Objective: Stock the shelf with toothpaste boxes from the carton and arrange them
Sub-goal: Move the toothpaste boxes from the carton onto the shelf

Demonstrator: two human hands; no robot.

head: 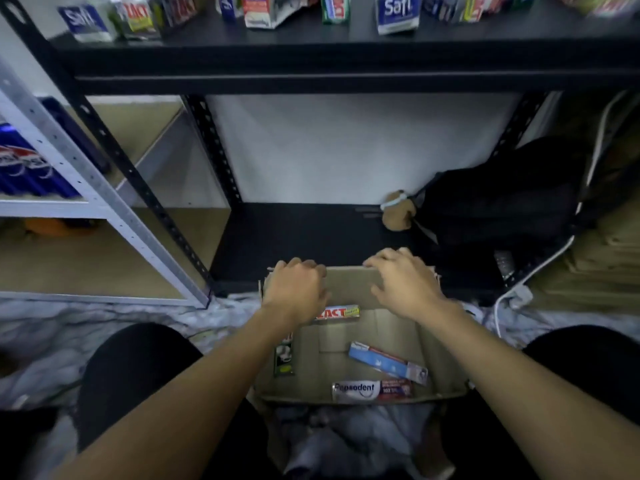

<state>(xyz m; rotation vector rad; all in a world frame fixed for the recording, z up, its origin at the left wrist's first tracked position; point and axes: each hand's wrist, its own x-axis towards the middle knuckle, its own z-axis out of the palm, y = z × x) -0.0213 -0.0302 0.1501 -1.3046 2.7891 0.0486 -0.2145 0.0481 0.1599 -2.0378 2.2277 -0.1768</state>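
Head view, you crouched on the floor, both forearms reaching forward and down.

- Carton (349, 289): open, on the floor between your knees, its far wall up against the front edge of the black bottom shelf (311, 237).
- Left hand (294, 289): on the far wall near its left corner, fingers curled over the top edge and gripping the cardboard.
- Right hand (403, 285): on the same wall towards the right corner. Fingers are slightly spread and draped over the top edge, thumb against the inner face. It looks like a pinch on the wall, though motion blur softens the fingertips.
- Toothpaste boxes in the carton, four seen, all lying flat or leaning:
  - red and yellow box (341, 312) by the far wall, partly under your left wrist
  - dark box (284, 355) against the left wall
  - blue box (388, 362) lying diagonally in the middle, to the right
  - Pepsodent box (372, 390) along the near wall
- Top shelf (346, 60): black, above the bottom shelf. It carries a loose row of standing boxes (396, 13), several tilted; the labels are mostly blurred.
- Black bag (502, 199): sits at the right end of the bottom shelf, with a small brown plush toy (398, 211) just beside it.
- White cable (533, 268): runs down past the bag to the floor.
- Grey rack (104, 202): to your left, holding blue cans (24, 168).
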